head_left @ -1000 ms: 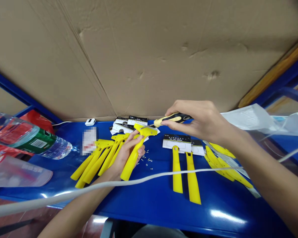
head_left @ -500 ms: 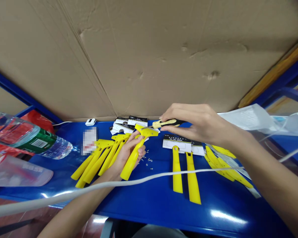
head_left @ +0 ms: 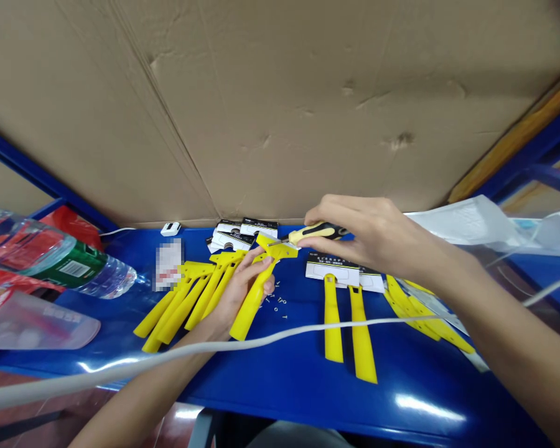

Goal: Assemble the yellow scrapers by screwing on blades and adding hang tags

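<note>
My left hand is closed around the neck of a yellow plastic scraper, its wide head tilted up and its handle pointing toward me. In my right hand is a screwdriver with a cream and black handle, its shaft reaching the scraper's head. Just right of my left hand, small screws lie scattered on the blue table. Several more yellow scrapers lie side by side to the left. Two yellow handles with printed cards at their tops lie to the right.
Curved yellow pieces lie farther right. Printed cards are stacked at the back, by the cardboard wall. A water bottle and a plastic cup are at left. A white cable crosses the view in front.
My right hand has turned slightly around the screwdriver, showing more of its handle. The scraper in my left hand has shifted a little to the right.
</note>
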`<state>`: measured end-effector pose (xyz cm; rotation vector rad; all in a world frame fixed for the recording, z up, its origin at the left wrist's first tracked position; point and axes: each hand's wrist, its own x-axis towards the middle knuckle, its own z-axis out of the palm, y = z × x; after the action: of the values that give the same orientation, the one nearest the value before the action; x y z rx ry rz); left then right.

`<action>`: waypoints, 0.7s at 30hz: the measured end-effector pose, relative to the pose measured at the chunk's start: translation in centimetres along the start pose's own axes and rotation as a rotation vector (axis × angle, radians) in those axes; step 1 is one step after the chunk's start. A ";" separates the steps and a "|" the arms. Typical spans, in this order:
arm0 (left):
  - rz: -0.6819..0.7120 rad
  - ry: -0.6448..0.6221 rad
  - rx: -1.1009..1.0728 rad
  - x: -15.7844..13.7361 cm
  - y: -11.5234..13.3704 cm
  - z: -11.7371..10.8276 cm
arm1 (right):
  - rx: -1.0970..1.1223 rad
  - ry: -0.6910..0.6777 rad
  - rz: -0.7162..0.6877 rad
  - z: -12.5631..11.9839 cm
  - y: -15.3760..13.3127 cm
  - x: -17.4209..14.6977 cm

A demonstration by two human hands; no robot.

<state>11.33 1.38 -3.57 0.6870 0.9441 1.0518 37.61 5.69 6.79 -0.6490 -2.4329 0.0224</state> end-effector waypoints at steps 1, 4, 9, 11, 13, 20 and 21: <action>0.004 0.011 0.000 0.0 0.0 0.1 | 0.027 0.005 0.014 0.0 0.0 0.0; 0.019 0.041 -0.014 0.1 0.1 0.3 | 0.132 0.013 0.037 -0.3 -0.1 -0.1; 0.030 0.025 -0.010 -0.1 0.2 0.4 | 0.162 0.078 0.010 -0.4 -0.1 0.0; 0.026 0.017 -0.015 -0.3 0.3 0.5 | 0.116 0.107 -0.006 -0.2 -0.1 0.1; 0.019 0.014 -0.019 -0.5 0.4 0.6 | 0.085 0.112 0.007 0.0 0.0 0.2; 0.012 0.033 -0.032 -0.2 0.3 0.4 | 0.229 0.072 0.009 0.3 -0.2 0.3; 0.012 0.024 -0.020 -0.2 0.3 0.4 | 0.227 0.079 -0.001 0.4 -0.2 0.3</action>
<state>11.51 1.29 -3.03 0.6655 0.9501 1.0803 37.10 5.66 6.68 -0.5364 -2.3105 0.2635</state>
